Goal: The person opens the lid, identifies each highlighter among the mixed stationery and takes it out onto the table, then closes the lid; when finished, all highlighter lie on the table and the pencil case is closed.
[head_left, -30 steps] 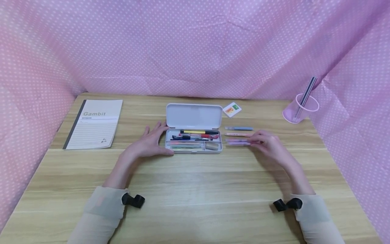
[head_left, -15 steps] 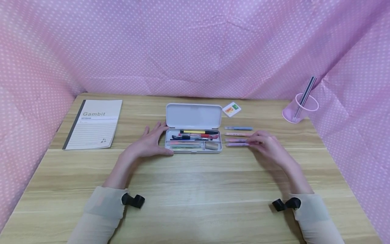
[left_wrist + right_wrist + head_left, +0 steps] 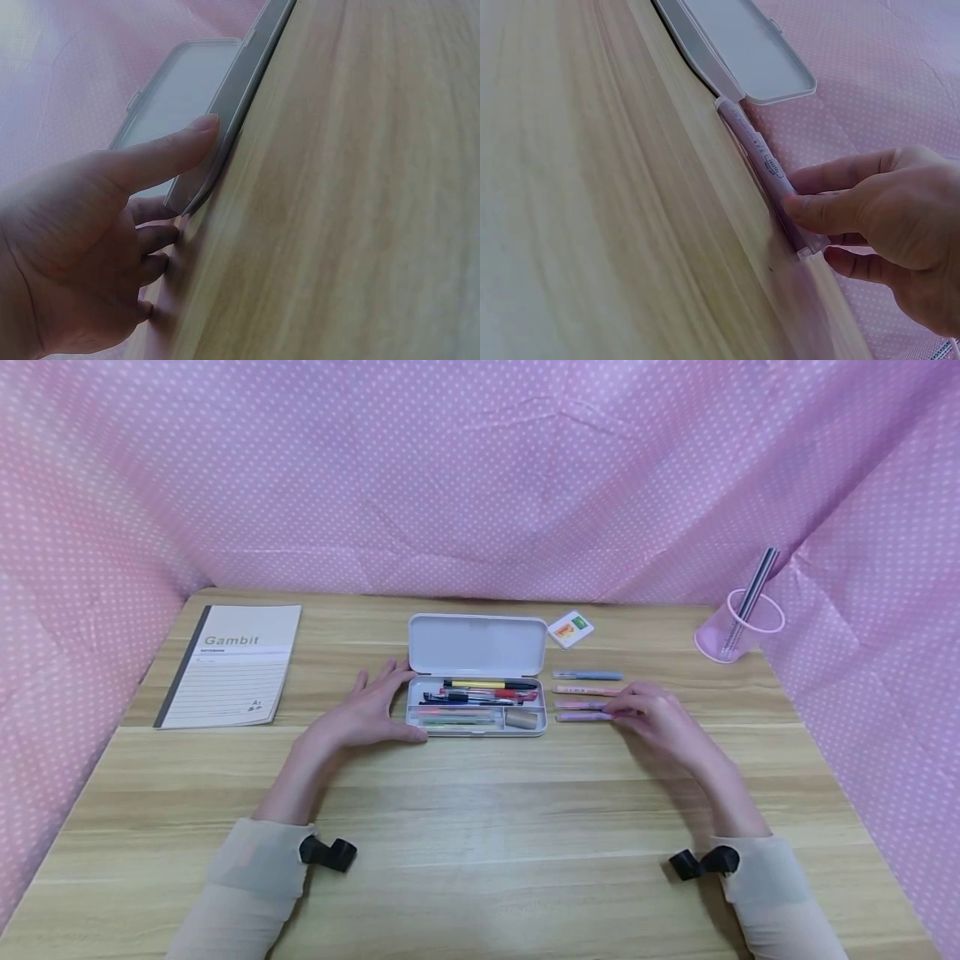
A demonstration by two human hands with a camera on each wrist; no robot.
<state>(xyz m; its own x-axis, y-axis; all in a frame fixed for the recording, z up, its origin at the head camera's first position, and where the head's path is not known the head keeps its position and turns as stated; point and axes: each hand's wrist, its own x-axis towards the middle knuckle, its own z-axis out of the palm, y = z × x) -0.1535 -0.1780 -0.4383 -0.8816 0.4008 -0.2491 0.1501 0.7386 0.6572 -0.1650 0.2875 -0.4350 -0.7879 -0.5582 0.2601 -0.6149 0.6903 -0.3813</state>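
Observation:
An open white pencil case (image 3: 477, 645) lies mid-table, its lid tipped back. My left hand (image 3: 358, 714) holds its left end, with the thumb (image 3: 176, 156) against the front wall and the index finger round the end near the hinge. Right of the case, my right hand (image 3: 662, 717) pinches the near end of a purple highlighter (image 3: 751, 146) between thumb and fingers. That highlighter is lowest in a row with a pinkish-purple one (image 3: 579, 705), a pale pink one (image 3: 581, 691) and a blue one (image 3: 588, 676). My fingers partly cover the right ends of the nearer ones.
Inside the case are a yellow-and-black pen (image 3: 487, 685), red and dark pens, pale sticks and a grey-brown block (image 3: 521, 719). A white card-like piece (image 3: 571, 630) lies behind. A notebook (image 3: 232, 668) is at left, a pink mesh cup (image 3: 738, 628) at back right. Pink dotted cloth (image 3: 480, 477) hangs behind.
The purple highlighter has shifted slightly toward the front with my right hand and now lies in line with the others. My left hand stays on the case.

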